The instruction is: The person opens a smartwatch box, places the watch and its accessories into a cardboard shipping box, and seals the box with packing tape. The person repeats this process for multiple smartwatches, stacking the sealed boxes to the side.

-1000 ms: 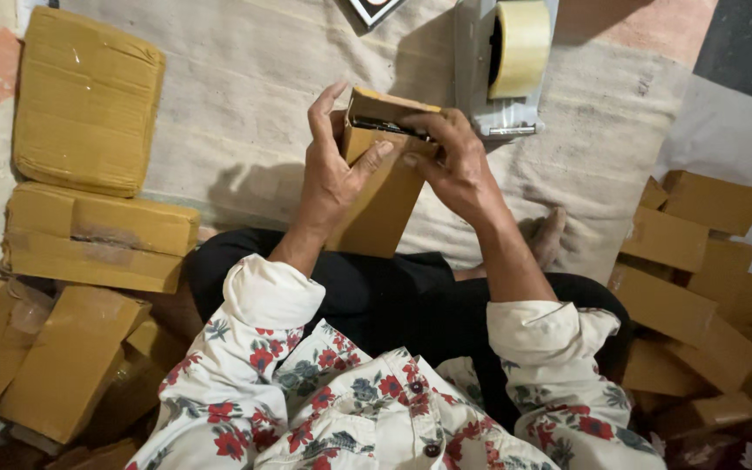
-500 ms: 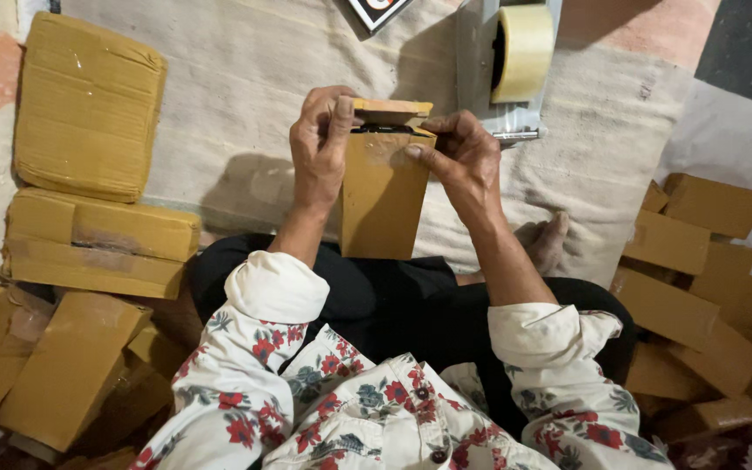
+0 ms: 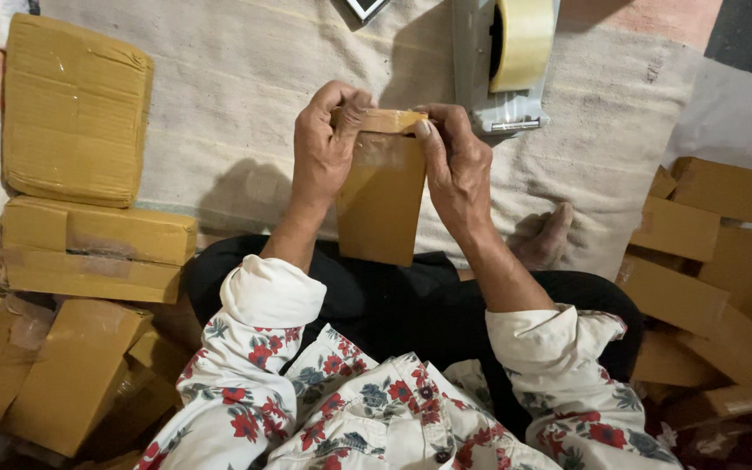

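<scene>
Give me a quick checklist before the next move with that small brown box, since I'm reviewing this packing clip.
1. Both hands on the box: left hand and right hand grip the small brown box at its top: ok.
2. Box upright: ok.
3. Top flap pressed flat: cannot tell, fingers cover it.
4. Tape dispenser close by, roll loaded: ok.
5. Taped boxes stacked apart at left: ok.

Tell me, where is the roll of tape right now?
The tape roll sits in a grey dispenser at top centre, just beyond the right hand.
</scene>
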